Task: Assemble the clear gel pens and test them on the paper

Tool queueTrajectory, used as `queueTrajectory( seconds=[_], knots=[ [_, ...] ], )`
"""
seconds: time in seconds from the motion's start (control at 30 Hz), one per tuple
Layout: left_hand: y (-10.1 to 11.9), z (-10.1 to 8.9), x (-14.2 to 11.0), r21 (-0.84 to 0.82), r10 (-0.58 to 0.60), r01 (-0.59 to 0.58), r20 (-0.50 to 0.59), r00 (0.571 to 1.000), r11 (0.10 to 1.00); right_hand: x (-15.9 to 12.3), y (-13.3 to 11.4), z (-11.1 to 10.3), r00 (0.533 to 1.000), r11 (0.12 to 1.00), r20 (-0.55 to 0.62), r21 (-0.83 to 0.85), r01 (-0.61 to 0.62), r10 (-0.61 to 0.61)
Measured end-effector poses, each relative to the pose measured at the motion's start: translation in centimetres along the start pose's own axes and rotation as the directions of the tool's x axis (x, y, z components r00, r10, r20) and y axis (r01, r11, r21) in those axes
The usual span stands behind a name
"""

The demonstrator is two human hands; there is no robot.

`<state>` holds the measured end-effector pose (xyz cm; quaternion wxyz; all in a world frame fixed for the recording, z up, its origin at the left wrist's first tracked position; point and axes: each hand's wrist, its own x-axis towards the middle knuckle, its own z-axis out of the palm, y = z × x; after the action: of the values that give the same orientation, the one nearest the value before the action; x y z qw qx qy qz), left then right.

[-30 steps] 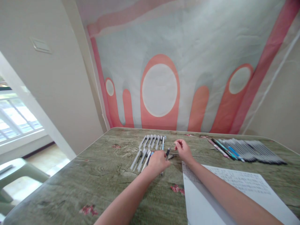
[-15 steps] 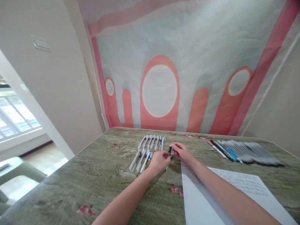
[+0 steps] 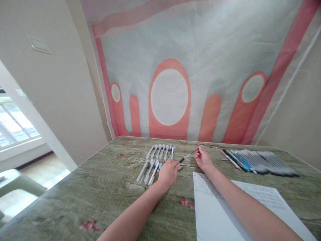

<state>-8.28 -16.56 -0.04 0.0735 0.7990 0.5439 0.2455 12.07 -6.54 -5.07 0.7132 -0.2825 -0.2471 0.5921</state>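
Note:
My left hand (image 3: 168, 174) is closed on a pen (image 3: 182, 160) whose dark front end sticks out toward the right. A thin refill (image 3: 192, 153) slants up from that end to my right hand (image 3: 204, 161), whose fingertips pinch its far tip. A small black piece, perhaps a pen cap (image 3: 181, 168), lies on the table just beside my left fingers. Next to the left hand are a near row of pens and clear pen parts (image 3: 147, 170) and a far row of them (image 3: 159, 151). My left hand hides part of the near row.
Written sheets of paper (image 3: 213, 214) lie under my right forearm. Many clear refills with dark ends (image 3: 271, 163) are lined up at the right, beside several coloured pens (image 3: 237, 160). The wood-patterned table (image 3: 120, 197) meets a covered wall at the back. A pale chair (image 3: 20, 187) stands at the left.
My right hand has moved right and slightly up, away from the left hand, drawing the refill out of the pen. The pen in my left hand has tilted from near upright to slanting.

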Motion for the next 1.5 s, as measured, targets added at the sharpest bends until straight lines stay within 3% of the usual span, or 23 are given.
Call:
queueTrajectory(
  seconds=[0.57,0.93,1.03,1.2,1.5],
  knots=[
    [0.3,-0.1,-0.2,0.0,0.032,-0.032,0.036,0.999,0.999,-0.3,0.0,0.4,0.996,0.987,-0.001,-0.129,0.093,-0.094],
    [0.4,-0.1,-0.2,-0.045,0.009,-0.007,0.052,0.999,0.999,-1.9,-1.1,2.4,0.972,0.945,0.057,-0.228,0.234,-0.227],
    [0.3,0.1,0.0,-0.078,0.011,-0.009,0.024,1.0,0.997,-2.9,-0.8,3.2,0.97,0.914,0.152,-0.334,0.23,-0.189],
    [0.0,0.3,0.5,-0.188,-0.009,0.007,-0.01,1.0,0.982,-4.2,-0.1,3.8,0.955,0.874,0.294,-0.473,0.109,0.039],
    [-0.5,1.1,0.4,-0.215,-0.025,0.021,-0.012,1.0,0.976,-2.7,-0.4,2.5,0.977,0.943,0.215,-0.321,0.083,-0.012]
  ],
)
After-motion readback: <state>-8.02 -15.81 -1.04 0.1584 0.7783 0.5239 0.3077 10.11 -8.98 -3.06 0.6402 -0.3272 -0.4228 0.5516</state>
